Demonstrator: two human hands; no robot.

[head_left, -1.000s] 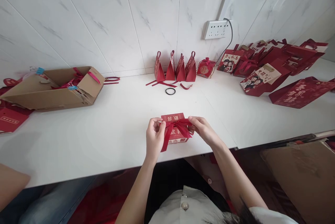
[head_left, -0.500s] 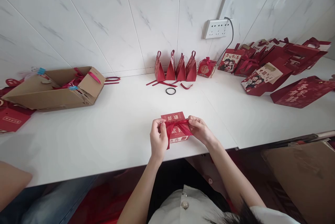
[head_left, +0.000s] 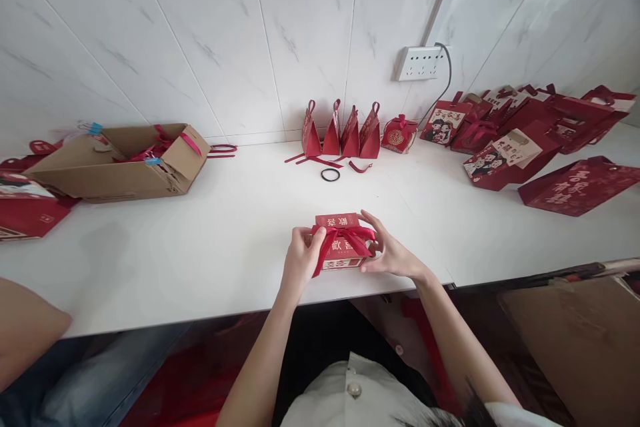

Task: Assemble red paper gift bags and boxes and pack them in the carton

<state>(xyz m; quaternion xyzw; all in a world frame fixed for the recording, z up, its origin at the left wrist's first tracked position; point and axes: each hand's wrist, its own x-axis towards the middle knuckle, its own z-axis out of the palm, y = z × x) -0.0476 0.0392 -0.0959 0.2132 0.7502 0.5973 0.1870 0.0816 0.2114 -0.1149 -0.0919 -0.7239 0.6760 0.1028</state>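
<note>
A small red gift box (head_left: 342, 245) with pale lettering lies on the white table in front of me, with a red ribbon bow (head_left: 345, 232) tied across its top. At the box's left edge my left hand (head_left: 303, 254) is closed, its thumb pressed on the bow's left side and its fingers partly hidden. Around the other end, my right hand (head_left: 387, 248) has its fingertips at the far corner and its thumb at the near corner, gripping the box's right side. One ribbon tail hangs down beside my left thumb.
Behind the box lie a black ring (head_left: 330, 175) and loose ribbon strips (head_left: 320, 162). Several red triangular boxes (head_left: 331, 134) stand against the wall. A cardboard box (head_left: 115, 180) is at left, and red gift bags (head_left: 580, 187) at right. Another person's arm (head_left: 30, 307) rests at the left edge.
My right hand has let go of the ribbon and spread around the box's right side. My left thumb stays on the bow, whose loops now look fuller. The view has shifted slightly.
</note>
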